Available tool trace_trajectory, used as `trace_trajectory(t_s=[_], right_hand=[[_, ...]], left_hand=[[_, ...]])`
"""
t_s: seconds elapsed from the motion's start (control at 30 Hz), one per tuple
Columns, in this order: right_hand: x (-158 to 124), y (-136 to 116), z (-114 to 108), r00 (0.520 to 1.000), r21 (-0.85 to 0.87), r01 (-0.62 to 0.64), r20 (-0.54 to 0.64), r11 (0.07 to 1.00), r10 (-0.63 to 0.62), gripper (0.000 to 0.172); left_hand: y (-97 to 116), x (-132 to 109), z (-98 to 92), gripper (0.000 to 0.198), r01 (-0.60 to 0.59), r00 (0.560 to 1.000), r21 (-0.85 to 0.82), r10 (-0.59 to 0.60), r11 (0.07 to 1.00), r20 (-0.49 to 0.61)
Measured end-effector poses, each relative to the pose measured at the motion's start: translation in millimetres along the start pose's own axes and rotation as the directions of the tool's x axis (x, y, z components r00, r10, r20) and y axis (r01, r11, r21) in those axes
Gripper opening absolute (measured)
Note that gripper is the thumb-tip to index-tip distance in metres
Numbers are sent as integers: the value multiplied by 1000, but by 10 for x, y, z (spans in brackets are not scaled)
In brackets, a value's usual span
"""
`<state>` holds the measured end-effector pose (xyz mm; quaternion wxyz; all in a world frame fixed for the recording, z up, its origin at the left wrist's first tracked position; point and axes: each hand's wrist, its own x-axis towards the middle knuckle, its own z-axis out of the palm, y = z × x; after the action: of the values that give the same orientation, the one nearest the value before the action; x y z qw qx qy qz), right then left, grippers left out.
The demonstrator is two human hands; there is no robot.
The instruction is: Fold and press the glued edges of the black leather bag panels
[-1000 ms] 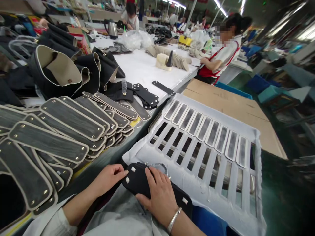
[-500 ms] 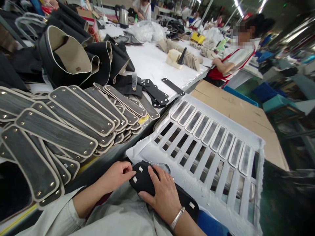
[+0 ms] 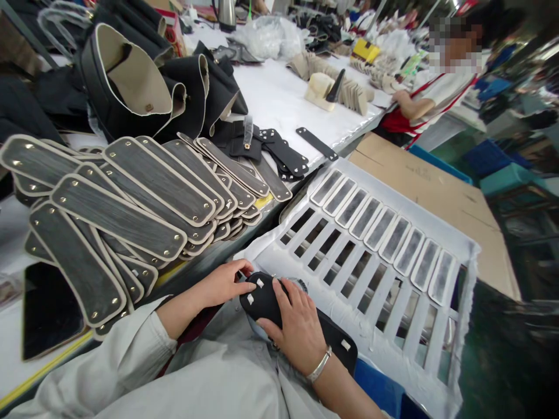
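Note:
A long black panel [image 3: 267,302] with rounded ends lies slanting across my lap, small white tabs near both ends. My right hand [image 3: 301,331] rests over its middle, fingers on top and thumb along the near side, gripping it. At the panel's far-left end is my left hand [image 3: 222,283], fingers bent and thumb tip touching the rim by the tabs. Its fingertips are partly hidden. A piece of clear plastic [image 3: 297,283] shows just behind my right fingers. Left of my hands, a heap of dark panels [image 3: 117,215] with beige edges and metal studs covers the table edge.
A white slatted rack [image 3: 349,279] to the right holds a row of grey strips [image 3: 379,230]. Black bags [image 3: 131,75] stand at the back left. A phone [image 3: 50,314] lies by the heap. Beyond a cardboard sheet [image 3: 419,174], another person [image 3: 437,99] works at the table.
The view has shifted, so the table and rack sit higher and further left-to-right in the picture. My left thumb and index finger have spread apart at the panel's end; my right hand stays on it.

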<state>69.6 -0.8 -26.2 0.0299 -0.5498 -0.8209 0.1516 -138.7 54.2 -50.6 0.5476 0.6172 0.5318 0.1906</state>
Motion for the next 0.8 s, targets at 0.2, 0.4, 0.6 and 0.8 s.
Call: trace_trajectory(t_s=[0.2, 0.4, 0.6, 0.8], right_hand=[[-17, -51, 11, 999, -20, -35, 5, 999, 35, 69], [-31, -62, 23, 999, -33, -45, 5, 998, 45, 69], [-29, -27, 99, 1000, -88, -16, -22, 996, 14, 70], [-9, 36, 172, 989, -136, 147, 17, 980, -146, 58]], left_hand=[[-120, -50, 82, 39, 28, 998, -226, -15, 974, 61], [-300, -104, 123, 55, 20, 981, -478, 74, 878, 178], [-209, -77, 166, 51, 64, 993, -390, -19, 919, 118], [-113, -69, 234, 42, 93, 996, -337, -84, 937, 39]])
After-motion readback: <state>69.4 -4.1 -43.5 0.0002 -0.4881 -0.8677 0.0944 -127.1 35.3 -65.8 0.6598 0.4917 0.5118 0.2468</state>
